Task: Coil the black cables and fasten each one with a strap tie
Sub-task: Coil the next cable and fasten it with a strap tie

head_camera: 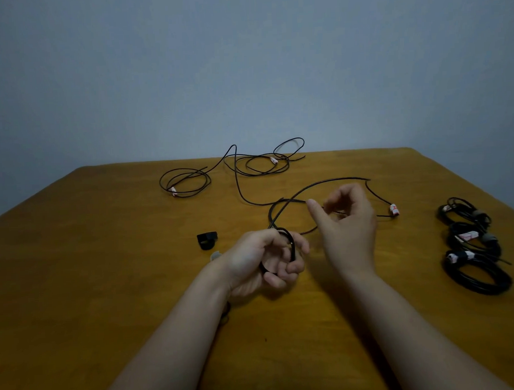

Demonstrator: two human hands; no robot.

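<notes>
Wooden surface (106, 275) carrying loose cables (248, 165), three tied bundles (473, 244). Left hand (261, 262) clamped on small coil (292, 246); right hand (348, 220) pinching slack. Best feeding even loops, keeping tension, avoiding twists.

- Left hand (266, 260): fingers curled inward toward the palm, closed around a small black cable coil (284, 249); thumb side faces up, fingertips tucked under at the near edge.
- Left wrist slightly bent, forearm bare, running from the lower left up to the hand.
- Right hand (349, 223): raised ahead of and to the right of the left hand, back of hand toward the camera.
- Right thumb extended to the left; remaining fingers bent, apparently pinching a strand of the cable, though the contact itself is blurred.
- Right forearm bare, entering from the lower right.
- The two hands are near each other, not touching.
</notes>
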